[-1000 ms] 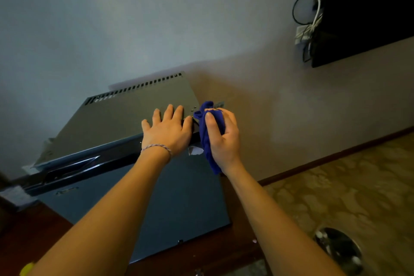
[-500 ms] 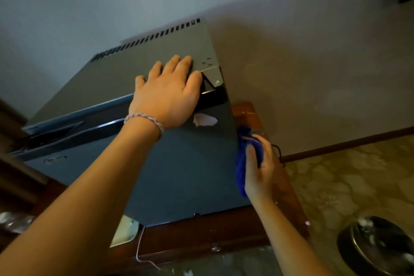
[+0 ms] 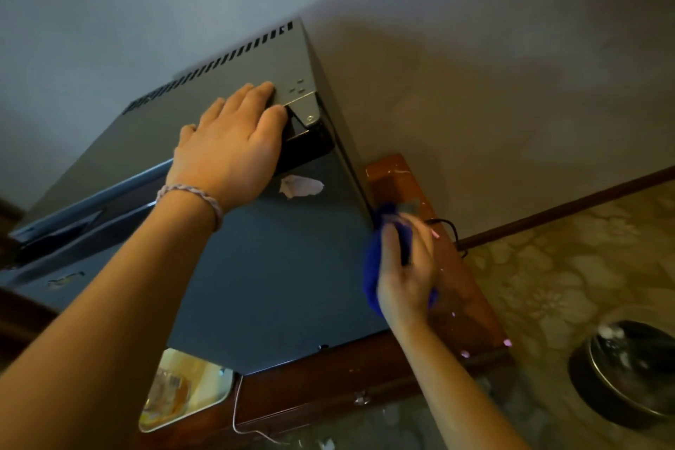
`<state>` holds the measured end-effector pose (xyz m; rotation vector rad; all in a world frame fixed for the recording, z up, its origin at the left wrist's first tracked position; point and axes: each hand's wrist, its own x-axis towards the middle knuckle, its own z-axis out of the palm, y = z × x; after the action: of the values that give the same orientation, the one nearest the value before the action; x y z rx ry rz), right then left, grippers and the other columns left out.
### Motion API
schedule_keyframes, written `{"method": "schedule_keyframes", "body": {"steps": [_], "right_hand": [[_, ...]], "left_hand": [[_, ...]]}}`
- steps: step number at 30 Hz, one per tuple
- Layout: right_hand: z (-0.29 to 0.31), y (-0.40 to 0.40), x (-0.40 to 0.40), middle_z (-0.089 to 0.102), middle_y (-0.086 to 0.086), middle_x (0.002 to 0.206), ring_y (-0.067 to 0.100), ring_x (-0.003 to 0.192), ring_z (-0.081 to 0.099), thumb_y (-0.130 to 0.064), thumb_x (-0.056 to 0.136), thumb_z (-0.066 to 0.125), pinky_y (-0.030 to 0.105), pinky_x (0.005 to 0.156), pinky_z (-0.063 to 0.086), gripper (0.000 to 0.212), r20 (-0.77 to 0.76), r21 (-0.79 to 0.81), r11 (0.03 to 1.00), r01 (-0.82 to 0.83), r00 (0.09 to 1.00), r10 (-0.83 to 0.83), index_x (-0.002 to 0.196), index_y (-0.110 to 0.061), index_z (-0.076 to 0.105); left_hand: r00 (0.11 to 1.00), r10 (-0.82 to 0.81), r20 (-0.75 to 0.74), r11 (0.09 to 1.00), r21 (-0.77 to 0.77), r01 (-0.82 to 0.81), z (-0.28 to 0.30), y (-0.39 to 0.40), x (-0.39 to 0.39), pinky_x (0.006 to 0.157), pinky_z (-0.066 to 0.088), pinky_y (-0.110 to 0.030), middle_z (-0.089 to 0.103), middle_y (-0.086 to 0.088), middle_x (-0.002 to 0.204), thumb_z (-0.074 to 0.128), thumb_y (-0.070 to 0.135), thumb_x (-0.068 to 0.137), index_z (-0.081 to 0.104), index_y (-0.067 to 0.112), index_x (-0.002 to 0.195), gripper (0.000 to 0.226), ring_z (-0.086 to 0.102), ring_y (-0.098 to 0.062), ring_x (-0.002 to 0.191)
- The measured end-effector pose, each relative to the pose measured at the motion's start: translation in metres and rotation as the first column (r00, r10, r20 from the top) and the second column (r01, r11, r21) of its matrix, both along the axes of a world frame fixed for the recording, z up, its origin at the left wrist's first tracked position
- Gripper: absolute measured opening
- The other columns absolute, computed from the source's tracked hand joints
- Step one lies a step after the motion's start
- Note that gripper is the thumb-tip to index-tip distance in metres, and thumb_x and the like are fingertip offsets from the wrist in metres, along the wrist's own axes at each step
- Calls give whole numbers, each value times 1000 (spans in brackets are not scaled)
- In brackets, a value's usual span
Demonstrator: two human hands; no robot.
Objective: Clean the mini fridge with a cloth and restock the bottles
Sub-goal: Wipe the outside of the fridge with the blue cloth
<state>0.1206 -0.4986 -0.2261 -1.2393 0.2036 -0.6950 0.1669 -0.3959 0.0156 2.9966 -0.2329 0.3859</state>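
The mini fridge (image 3: 255, 267) runs off the left edge of the view, so its far left corner and handle side are cut off, and its interior is hidden behind the closed door. The right hand (image 3: 405, 267) is smeared by motion, and its fingertips blur into the blue cloth (image 3: 370, 267), so exactly how each finger lies is hard to make out; the thumb and fingers are plainly curled round the bunched cloth, grasping it. The cloth sits at the fridge's right side edge, low down where the door meets the side panel, just above the wooden cabinet top (image 3: 456, 285). A dark cable (image 3: 447, 226) trails behind the hand toward the wall. The left hand (image 3: 230, 146) lies flat and relaxed, palm down on the fridge's top front edge near the hinge bracket (image 3: 305, 108), holding nothing. A torn white sticker scrap (image 3: 299, 186) clings to the door just below that hand. A metal tray (image 3: 182, 391) pokes out under the fridge's front corner, partly hidden. A round bin (image 3: 628, 373) is cropped at the right edge. Compared with half a second ago, the right hand and cloth stay at the same side edge, the left hand has not shifted, and the view has barely moved.
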Motion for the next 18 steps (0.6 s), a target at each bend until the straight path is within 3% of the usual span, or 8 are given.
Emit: {"method": "schedule_keyframes", "body": {"steps": [3,5,7,10,14,18], "right_hand": [[99,1,14,61,2,119,17,109,63,-35,97,55,44,95,50,23,251,-129,985,114,965,-79,106,-20,69],[141,-2,24,62,5,115,16,103,64,-37,97,55,39,90,52,32,278,-137,982,128,957,-86,101,-10,71],[147,-4,26,63,8,114,14,104,63,-36,96,55,33,90,52,33,291,-149,980,134,953,-86,102,-8,71],[120,-4,22,63,10,119,16,115,61,-31,96,57,28,97,48,32,320,-209,962,176,942,-103,111,-6,71],[58,-4,26,63,8,120,19,117,61,-31,97,58,36,100,47,30,269,-223,956,193,954,-130,110,-8,70],[-29,-1,7,64,2,119,6,111,61,-41,95,55,24,98,47,30,-1,-134,985,104,994,-105,110,-19,68]], "left_hand": [[1000,7,-16,1000,4,-7,1,-1,-1,112,25,-55,29,6,160,15,53,85,31,32,150,70,29,-23,144],[1000,11,-22,1000,2,-11,2,-2,-2,112,24,-55,29,6,160,15,52,85,32,31,150,70,29,-23,145],[1000,7,-23,1000,2,-7,1,-3,-3,112,24,-55,29,5,160,16,52,85,32,31,150,71,28,-24,145],[1000,-1,-11,1000,1,1,1,-2,-1,112,24,-55,31,4,159,17,51,87,33,31,149,68,30,-27,144],[1000,-23,2,999,22,23,0,0,2,108,27,-54,36,2,155,23,45,96,35,31,146,53,34,-30,139],[1000,-25,18,999,20,25,-2,1,2,110,25,-51,35,2,156,25,41,104,35,31,147,45,33,-28,140]]}}
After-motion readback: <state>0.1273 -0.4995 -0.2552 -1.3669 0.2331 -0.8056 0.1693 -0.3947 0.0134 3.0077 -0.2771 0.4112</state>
